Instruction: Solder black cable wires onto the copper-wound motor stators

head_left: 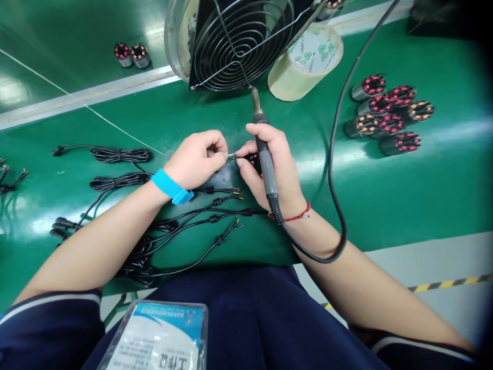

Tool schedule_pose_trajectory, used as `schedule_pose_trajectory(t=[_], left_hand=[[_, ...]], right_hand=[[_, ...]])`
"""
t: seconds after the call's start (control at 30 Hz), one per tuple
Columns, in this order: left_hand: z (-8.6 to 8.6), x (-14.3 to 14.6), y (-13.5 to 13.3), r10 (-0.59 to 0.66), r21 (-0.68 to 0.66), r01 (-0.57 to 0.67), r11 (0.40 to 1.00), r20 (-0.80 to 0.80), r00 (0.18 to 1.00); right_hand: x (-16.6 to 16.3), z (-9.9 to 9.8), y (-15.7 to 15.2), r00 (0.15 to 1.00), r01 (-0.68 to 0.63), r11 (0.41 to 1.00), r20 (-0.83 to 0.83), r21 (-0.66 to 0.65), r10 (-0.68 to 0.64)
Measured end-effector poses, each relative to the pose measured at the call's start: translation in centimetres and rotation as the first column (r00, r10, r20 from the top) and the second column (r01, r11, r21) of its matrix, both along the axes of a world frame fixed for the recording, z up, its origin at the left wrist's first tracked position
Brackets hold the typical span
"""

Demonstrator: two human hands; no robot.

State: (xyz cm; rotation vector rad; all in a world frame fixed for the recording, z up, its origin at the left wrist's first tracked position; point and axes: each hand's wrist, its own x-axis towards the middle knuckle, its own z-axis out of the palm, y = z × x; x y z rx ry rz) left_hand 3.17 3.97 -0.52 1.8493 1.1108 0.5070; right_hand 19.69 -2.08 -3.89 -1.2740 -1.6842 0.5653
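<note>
My left hand (196, 160), with a blue band at the wrist, is closed in a pinch on a thin wire end (231, 155). A soldering iron (266, 167) rests in my right hand (283, 172), its tip pointing up and away toward the fan. The fingertips of that hand meet near the same wire end, beside a dark part with copper-coloured spots (254, 160), mostly hidden by the fingers. Below the hands lie black cables (215, 203) with stripped, coloured wire ends.
A fan with a wire guard (239, 54) stands at the back, beside a large tape roll (306, 64). Several motor stators (389, 115) stand at the right, and two more stators (131, 55) at the back left. The iron's cord (334, 154) loops over my right forearm. Coiled cables (121, 154) lie left.
</note>
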Motion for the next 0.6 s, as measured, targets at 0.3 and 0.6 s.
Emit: schedule_pose_trajectory(t=[0.3, 0.6], left_hand=[[0.3, 0.2, 0.1, -0.001, 0.054, 0.004, 0.999, -0.073, 0.997], [-0.1, 0.3, -0.1, 0.004, 0.113, 0.006, 0.994, -0.085, 0.996]], right_hand=[[0.0, 0.4, 0.5, 0.987, 0.040, 0.999, 0.153, 0.033, -0.045], [0.7, 3.2, -2.6, 0.992, 0.122, 0.992, -0.007, -0.039, -0.123]])
